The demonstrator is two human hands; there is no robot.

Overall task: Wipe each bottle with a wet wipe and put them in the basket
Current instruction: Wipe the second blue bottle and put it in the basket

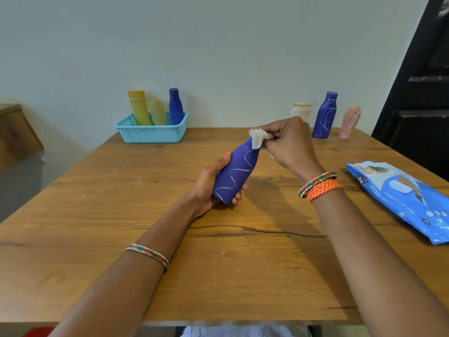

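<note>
My left hand grips the base of a blue bottle marked with white scribbles, tilted with its top pointing up and right. My right hand pinches a white wet wipe against the bottle's top. A light blue basket at the back left holds two yellow bottles and a blue bottle. At the back right stand a scribbled blue bottle, a pink bottle and a small white jar, partly hidden behind my right hand.
A blue pack of wet wipes lies at the right edge of the wooden table. A pale wall rises behind the table. A dark door frame stands at the far right, and a wooden piece of furniture at the far left.
</note>
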